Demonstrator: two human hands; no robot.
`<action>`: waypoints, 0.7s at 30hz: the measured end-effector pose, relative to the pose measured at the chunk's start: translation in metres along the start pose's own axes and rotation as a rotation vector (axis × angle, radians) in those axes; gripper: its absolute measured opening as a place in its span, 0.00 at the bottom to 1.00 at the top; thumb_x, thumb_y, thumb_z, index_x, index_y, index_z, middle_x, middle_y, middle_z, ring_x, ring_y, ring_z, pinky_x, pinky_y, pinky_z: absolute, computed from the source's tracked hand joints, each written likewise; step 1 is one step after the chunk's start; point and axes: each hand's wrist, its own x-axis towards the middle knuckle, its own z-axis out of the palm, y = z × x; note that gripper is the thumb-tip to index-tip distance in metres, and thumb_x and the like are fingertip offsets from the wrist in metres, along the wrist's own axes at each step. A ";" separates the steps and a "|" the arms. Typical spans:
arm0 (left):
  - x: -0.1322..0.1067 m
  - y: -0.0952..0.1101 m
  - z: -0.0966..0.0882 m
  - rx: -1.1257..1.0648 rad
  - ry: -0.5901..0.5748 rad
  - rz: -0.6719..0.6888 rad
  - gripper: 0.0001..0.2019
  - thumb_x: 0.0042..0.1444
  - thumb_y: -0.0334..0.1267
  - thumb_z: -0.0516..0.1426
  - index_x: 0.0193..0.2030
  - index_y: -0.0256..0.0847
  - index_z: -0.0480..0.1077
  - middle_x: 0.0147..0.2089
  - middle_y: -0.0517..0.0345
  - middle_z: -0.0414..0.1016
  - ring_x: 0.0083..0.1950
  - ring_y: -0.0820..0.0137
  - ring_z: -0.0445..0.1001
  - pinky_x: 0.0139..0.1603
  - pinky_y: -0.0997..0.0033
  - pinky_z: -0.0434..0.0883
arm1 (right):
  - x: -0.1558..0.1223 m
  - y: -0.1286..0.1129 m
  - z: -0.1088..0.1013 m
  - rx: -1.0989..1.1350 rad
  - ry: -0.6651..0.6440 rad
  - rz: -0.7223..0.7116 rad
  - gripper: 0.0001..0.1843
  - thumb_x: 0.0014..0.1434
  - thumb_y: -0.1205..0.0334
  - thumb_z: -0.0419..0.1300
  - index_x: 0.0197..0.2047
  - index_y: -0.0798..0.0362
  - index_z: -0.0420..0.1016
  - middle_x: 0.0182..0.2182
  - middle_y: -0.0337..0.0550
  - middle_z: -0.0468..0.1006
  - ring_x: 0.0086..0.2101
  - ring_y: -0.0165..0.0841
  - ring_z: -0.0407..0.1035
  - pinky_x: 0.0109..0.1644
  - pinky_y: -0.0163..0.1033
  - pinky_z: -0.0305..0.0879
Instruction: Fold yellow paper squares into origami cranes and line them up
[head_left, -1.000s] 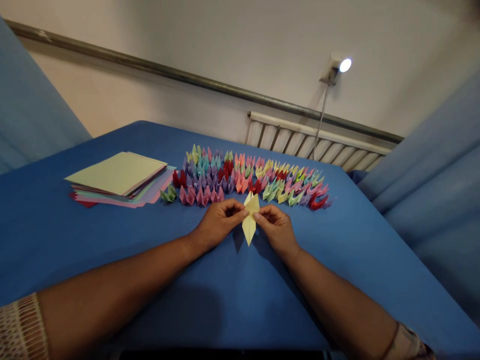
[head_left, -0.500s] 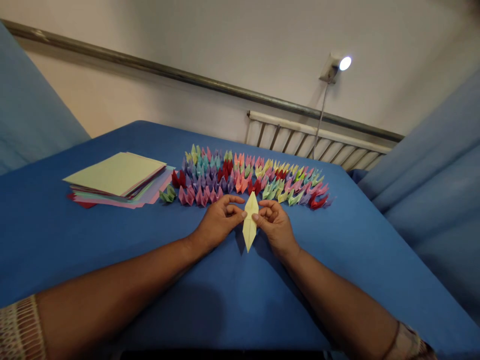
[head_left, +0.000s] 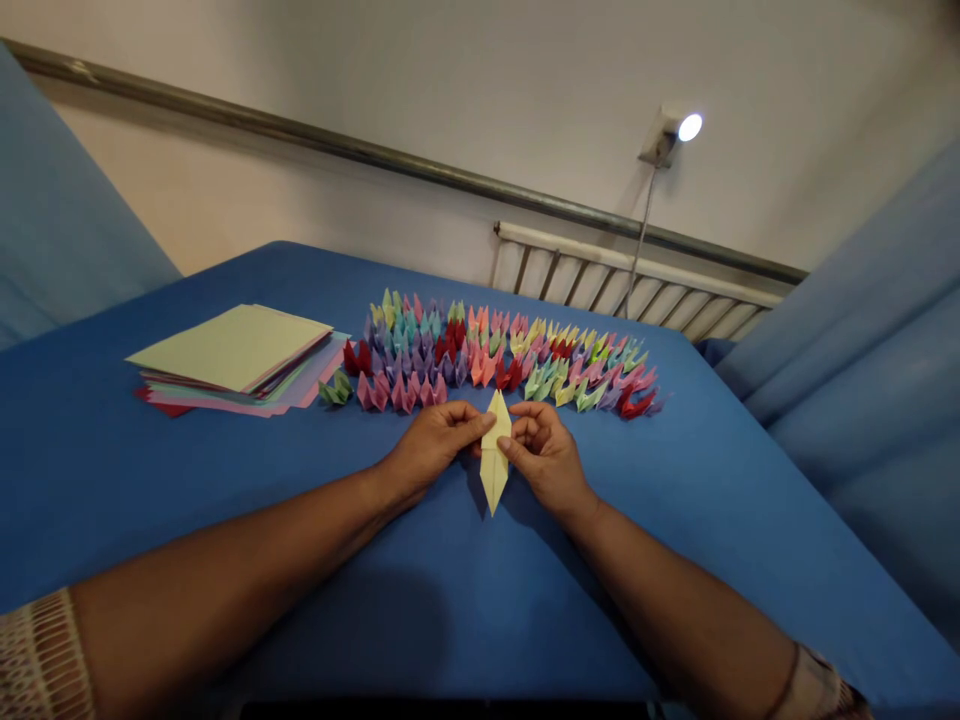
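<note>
A pale yellow folded origami paper (head_left: 494,465), long and diamond-shaped with a crease across its middle, is held upright between my two hands over the blue table. My left hand (head_left: 433,442) pinches its left edge in the upper half, thumb on the front. From the other side, my right hand (head_left: 546,452) grips the right edge near the middle, its thumb also on the front face. The fingers behind the paper are partly hidden. Just beyond stand rows of small folded paper cranes (head_left: 405,393) in many colours.
A stack of coloured square paper sheets (head_left: 232,350) lies on the left of the blue-covered table (head_left: 225,480). Behind are a radiator (head_left: 592,275), a metal pipe (head_left: 360,150) and a lit plug (head_left: 688,127) with a cable. Blue curtains (head_left: 885,330) hang at both sides.
The folded paper has shifted slightly down and left. My left thumb has moved up the paper's edge, and the left fingers have closed in behind it.
</note>
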 end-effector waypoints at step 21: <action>0.002 0.001 0.004 -0.080 0.063 0.015 0.15 0.44 0.43 0.66 0.31 0.39 0.65 0.22 0.67 0.69 0.23 0.77 0.67 0.26 0.77 0.65 | 0.003 0.004 -0.006 0.081 0.003 0.194 0.19 0.47 0.48 0.70 0.25 0.52 0.69 0.17 0.32 0.71 0.18 0.25 0.62 0.24 0.32 0.58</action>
